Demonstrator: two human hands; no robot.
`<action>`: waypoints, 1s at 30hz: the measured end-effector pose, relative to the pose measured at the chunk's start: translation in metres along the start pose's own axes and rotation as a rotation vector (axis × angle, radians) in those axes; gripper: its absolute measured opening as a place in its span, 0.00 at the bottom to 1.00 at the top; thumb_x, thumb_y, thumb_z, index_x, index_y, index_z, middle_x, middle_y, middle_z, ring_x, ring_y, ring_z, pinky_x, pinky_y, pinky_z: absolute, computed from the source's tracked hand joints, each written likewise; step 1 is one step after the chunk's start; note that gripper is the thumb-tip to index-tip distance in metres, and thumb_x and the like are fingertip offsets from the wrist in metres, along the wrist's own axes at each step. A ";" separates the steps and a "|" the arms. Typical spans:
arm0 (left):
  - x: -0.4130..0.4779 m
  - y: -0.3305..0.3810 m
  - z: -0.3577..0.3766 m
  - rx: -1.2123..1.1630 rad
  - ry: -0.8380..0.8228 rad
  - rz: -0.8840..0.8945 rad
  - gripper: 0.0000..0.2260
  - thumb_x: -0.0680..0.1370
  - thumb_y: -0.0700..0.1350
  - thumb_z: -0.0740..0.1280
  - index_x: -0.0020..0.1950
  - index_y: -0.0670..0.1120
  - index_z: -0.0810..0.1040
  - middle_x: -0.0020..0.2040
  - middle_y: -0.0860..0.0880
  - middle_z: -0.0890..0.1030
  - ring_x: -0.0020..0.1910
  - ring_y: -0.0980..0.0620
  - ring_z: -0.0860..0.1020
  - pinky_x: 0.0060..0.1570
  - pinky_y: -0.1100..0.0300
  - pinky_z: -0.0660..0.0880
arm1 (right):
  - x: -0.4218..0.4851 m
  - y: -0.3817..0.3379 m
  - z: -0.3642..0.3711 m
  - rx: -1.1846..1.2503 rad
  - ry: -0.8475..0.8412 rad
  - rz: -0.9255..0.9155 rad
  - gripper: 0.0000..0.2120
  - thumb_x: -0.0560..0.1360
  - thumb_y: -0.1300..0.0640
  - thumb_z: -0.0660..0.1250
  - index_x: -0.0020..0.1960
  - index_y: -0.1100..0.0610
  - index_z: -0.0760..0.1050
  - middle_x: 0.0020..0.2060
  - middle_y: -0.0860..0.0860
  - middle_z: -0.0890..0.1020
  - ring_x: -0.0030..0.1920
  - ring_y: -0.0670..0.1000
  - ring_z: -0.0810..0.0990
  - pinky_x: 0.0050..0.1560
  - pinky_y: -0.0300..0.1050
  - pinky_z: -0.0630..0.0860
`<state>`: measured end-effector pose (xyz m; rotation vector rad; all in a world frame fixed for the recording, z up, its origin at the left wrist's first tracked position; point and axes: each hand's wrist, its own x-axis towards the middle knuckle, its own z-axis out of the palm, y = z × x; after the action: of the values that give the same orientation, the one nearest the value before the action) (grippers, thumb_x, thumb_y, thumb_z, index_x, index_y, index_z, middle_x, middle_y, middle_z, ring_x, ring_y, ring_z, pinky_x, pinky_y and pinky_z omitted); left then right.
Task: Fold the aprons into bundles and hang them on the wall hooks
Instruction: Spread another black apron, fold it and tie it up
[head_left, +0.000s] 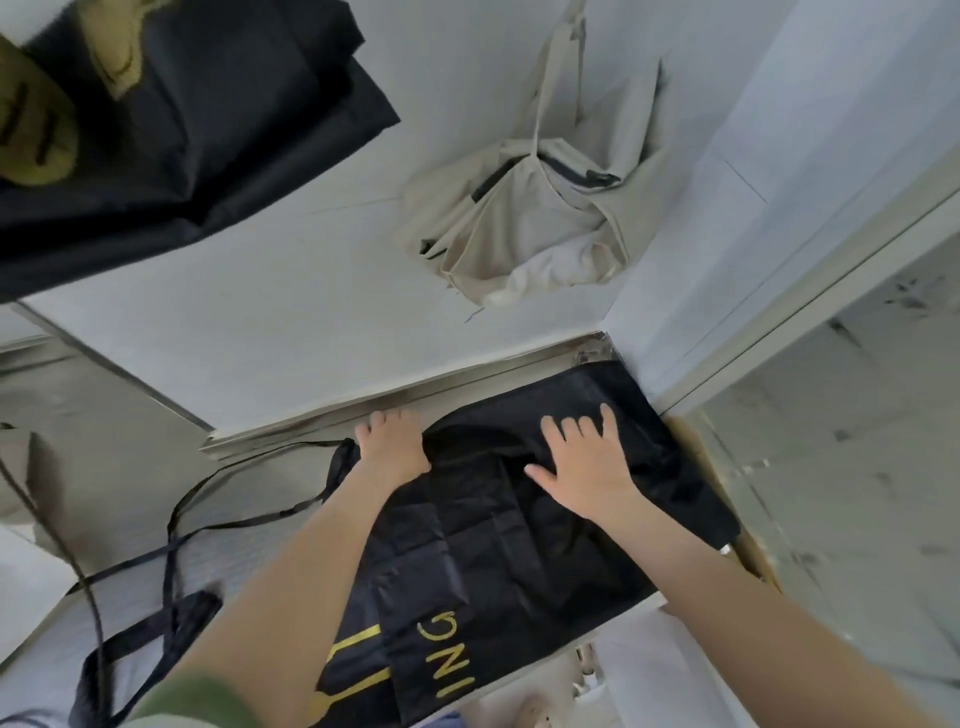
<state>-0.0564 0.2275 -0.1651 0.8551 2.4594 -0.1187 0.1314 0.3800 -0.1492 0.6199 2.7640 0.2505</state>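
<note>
Running lengthwise toward the wall corner (605, 332), black apron (493, 561) lies flat.

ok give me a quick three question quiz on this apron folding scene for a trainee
1. True or false: the right hand lies flat, fingers spread, on the black fabric apron with yellow lettering.
2. What hangs on the white wall above that apron? A) a red towel B) a crumpled beige cloth bundle C) a blue bucket
3. Fill in: the apron's thin black straps trail toward the person's ___ side.
Key: 1 true; 2 B; 3 left.
</note>
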 end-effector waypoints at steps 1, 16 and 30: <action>0.000 -0.001 -0.001 0.024 -0.021 0.014 0.21 0.73 0.50 0.68 0.65 0.48 0.71 0.64 0.44 0.71 0.65 0.43 0.65 0.62 0.49 0.63 | 0.001 -0.005 -0.002 -0.016 0.012 -0.054 0.33 0.74 0.35 0.59 0.69 0.56 0.68 0.54 0.56 0.80 0.56 0.60 0.78 0.69 0.66 0.59; -0.063 -0.018 -0.027 0.034 0.132 0.682 0.07 0.81 0.45 0.58 0.57 0.48 0.72 0.49 0.48 0.80 0.47 0.47 0.78 0.45 0.55 0.74 | 0.040 0.000 -0.049 0.133 -0.161 -0.197 0.16 0.78 0.54 0.63 0.64 0.56 0.70 0.59 0.54 0.72 0.63 0.56 0.67 0.57 0.48 0.67; -0.071 -0.056 -0.064 0.318 0.258 0.010 0.14 0.80 0.38 0.57 0.65 0.46 0.70 0.61 0.46 0.74 0.60 0.45 0.76 0.53 0.54 0.74 | -0.012 0.026 -0.085 0.219 -0.075 0.044 0.18 0.73 0.70 0.59 0.62 0.58 0.63 0.53 0.55 0.74 0.46 0.56 0.73 0.40 0.48 0.68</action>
<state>-0.0724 0.1598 -0.0789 1.0743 2.7205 -0.4300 0.1246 0.3894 -0.0598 0.7280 2.7283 -0.0673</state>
